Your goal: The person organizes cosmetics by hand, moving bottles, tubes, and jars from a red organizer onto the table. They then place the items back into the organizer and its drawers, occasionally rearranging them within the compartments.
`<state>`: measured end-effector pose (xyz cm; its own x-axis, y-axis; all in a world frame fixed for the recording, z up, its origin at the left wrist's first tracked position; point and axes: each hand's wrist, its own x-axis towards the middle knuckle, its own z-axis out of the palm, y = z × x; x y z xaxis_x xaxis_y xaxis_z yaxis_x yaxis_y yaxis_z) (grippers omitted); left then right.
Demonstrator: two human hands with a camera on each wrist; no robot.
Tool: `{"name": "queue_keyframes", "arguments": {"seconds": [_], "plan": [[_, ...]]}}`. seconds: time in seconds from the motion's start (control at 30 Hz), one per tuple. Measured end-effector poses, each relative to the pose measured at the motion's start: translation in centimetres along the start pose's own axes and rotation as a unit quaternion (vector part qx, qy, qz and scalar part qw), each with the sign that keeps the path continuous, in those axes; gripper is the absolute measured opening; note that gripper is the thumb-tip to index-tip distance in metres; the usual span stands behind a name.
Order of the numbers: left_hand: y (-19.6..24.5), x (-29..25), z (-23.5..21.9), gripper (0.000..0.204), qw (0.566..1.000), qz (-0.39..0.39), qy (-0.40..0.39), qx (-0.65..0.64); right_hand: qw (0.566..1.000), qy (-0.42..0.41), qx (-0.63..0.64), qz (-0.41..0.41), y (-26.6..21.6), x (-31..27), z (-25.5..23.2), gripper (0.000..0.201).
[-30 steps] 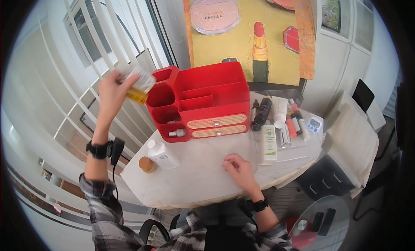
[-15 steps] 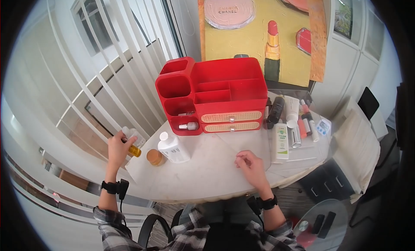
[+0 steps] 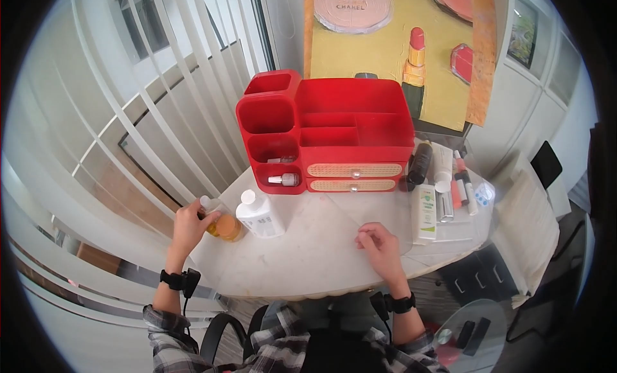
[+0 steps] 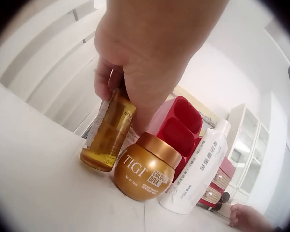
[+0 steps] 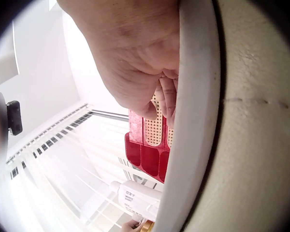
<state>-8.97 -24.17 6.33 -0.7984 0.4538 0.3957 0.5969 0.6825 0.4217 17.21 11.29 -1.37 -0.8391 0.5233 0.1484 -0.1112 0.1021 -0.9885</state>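
At the table's left end, my left hand [image 3: 188, 228] grips the upper part of an amber bottle [image 4: 109, 135] with a pale label. The bottle's base is down at the white tabletop, close beside a round gold TIGI jar [image 4: 144, 170]. To the right of the jar stands a white bottle [image 3: 260, 217] with a white cap. My right hand [image 3: 384, 251] rests near the table's front edge, its fingers loosely curled and holding nothing. Behind stands a red organizer [image 3: 360, 154] with two woven-front drawers; a small bottle [image 3: 284, 179] lies in its lowest left compartment.
On the right, a clear tray [image 3: 442, 233] bears a green-and-white box [image 3: 425, 212], a black bottle [image 3: 420, 163], a white tube [image 3: 443, 167] and several small cosmetics. A small white timer [image 3: 484, 194] lies at the right edge. White railings run along the left.
My left hand has brought the amber bottle down from beside the organizer to the tabletop next to the gold jar. The right hand stays at rest. The head view has shifted slightly.
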Motion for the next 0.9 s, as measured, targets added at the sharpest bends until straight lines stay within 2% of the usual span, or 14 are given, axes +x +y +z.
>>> {"name": "queue_keyframes", "arguments": {"seconds": [0.13,0.2,0.37,0.47,0.53,0.57,0.63,0.67,0.73,0.9], "plan": [[0.1,-0.5,0.2,0.039,1.0,-0.01,-0.002,-0.009,1.0,-0.004,-0.014,-0.005,-0.3,-0.1,-0.1,0.013],[0.0,-0.6,0.2,0.031,1.0,0.007,0.005,0.003,1.0,-0.004,-0.018,-0.009,-0.3,-0.1,0.0,0.013],[0.4,-0.7,0.6,0.036,1.0,-0.001,0.008,-0.02,1.0,-0.011,-0.02,-0.015,0.1,0.3,0.4,0.014],[0.6,-0.8,0.5,0.036,1.0,-0.004,-0.002,-0.011,0.996,-0.035,-0.082,-0.026,-0.7,1.1,1.4,0.017],[1.1,-1.0,0.3,0.034,0.999,0.009,-0.022,-0.032,0.985,-0.11,-0.107,-0.077,-1.6,1.9,3.4,0.026],[1.1,-1.2,0.3,0.034,0.999,0.006,-0.02,-0.031,0.985,-0.114,-0.107,-0.078,-2.6,2.2,4.8,0.026],[1.1,-1.5,0.3,0.032,0.997,0.025,-0.023,-0.07,0.976,-0.164,-0.128,-0.071,-4.7,2.6,7.6,0.041],[1.1,-1.6,0.2,0.032,0.997,0.023,-0.021,-0.069,0.975,-0.166,-0.128,-0.073,-4.6,3.1,8.9,0.041],[1.1,-1.8,-0.1,0.033,0.996,0.014,-0.059,-0.064,0.962,-0.183,-0.157,-0.127,-3.6,4.2,11.3,0.056],[0.3,-1.8,0.2,0.034,0.997,0.032,-0.046,-0.057,0.957,-0.239,-0.141,-0.086,-3.1,6.7,14.5,0.065]]}}
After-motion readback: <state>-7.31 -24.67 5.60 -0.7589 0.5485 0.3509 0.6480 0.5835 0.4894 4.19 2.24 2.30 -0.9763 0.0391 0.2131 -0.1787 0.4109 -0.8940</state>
